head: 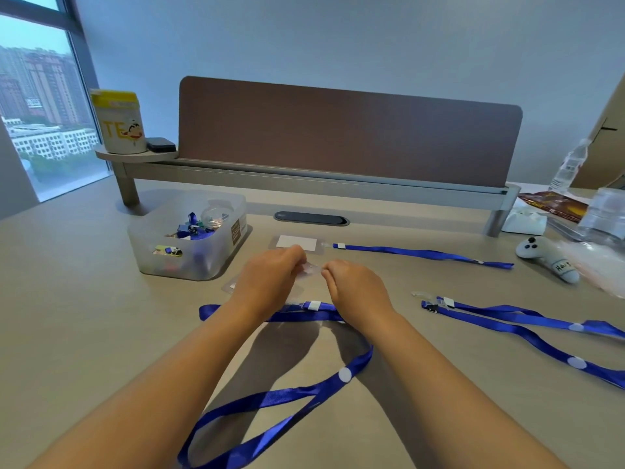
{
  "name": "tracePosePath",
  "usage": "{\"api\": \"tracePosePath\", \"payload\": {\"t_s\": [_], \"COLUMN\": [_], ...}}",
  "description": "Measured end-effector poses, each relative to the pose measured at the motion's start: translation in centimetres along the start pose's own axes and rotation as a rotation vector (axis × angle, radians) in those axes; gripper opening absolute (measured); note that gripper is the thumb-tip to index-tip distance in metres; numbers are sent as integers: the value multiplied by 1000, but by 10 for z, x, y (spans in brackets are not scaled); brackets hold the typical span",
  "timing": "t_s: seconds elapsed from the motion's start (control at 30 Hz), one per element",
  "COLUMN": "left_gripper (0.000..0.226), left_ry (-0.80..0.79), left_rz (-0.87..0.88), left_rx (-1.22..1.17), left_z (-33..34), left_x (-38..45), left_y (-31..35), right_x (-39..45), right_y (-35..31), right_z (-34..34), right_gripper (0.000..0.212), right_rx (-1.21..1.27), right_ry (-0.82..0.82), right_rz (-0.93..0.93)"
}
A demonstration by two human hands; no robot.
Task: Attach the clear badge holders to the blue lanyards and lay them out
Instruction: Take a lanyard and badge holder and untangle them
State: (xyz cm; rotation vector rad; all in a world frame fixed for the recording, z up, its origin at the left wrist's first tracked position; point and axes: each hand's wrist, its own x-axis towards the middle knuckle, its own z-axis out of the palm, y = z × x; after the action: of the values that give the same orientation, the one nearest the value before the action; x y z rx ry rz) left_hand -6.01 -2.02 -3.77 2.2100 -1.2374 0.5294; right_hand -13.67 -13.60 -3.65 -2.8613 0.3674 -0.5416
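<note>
The surface (84,299) carries everything. My blue lanyard (270,397) loops across it, nearer me than the storage bin (189,238); two more lanyards (524,323) lie well right of the bin. My left hand (267,279) and right hand (355,286) both pinch one clear badge holder (311,268) between them, just right of the bin.

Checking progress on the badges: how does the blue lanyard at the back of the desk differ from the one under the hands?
The back lanyard lies straight with a badge holder at its clip; the near lanyard sprawls in loose loops across the desk, and its clip end shows no holder attached. Both are blue ribbon with white fittings.
</note>
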Motion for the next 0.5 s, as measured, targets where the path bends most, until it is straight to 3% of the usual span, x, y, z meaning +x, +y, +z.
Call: {"api": "tracePosePath", "payload": {"t_s": [0.27,0.5], "left_gripper": [34,30], "left_ry": [103,103], "left_rz": [-191,-7], "left_rx": [-52,125], "left_z": [1,8], "left_x": [3,-2], "left_y": [6,6], "right_x": [3,3], "right_y": [1,2], "right_z": [-3,-2], "right_gripper": [28,24], "right_rx": [213,492], "right_ry": [-4,33], "right_rz": [113,258]}}
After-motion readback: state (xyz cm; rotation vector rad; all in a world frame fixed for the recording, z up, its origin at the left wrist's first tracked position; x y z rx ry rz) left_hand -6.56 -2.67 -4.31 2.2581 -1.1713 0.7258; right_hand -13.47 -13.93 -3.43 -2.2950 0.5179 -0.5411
